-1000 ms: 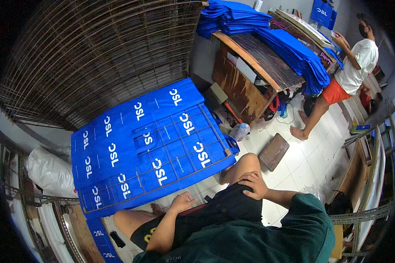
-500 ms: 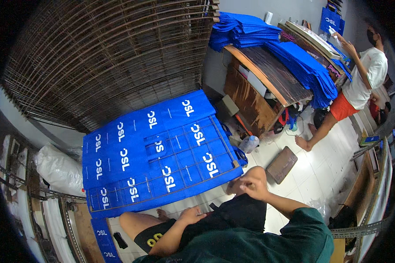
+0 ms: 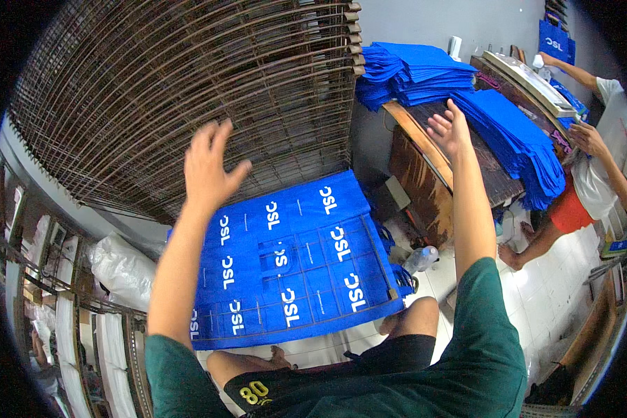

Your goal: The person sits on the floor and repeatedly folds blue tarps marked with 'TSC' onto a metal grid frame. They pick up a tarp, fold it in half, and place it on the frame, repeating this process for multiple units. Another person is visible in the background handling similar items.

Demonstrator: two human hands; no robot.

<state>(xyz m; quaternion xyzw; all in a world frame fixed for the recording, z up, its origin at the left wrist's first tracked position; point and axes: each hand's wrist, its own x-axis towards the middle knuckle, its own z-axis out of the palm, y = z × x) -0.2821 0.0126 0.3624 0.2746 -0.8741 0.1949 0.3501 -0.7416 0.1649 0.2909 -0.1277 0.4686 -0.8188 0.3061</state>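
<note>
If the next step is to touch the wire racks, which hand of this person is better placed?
Probably the left hand: it is spread open and appears in front of the wire racks. The right hand, also open, is off to the right, appearing in front of the wooden table.

Bold white lettering repeats in rows across the blue sheet (image 3: 301, 273) before me, with finer print between, too small to read from here. White letters also mark a hanging blue bag (image 3: 555, 54); yellow numerals mark black shorts (image 3: 285, 383).
</note>
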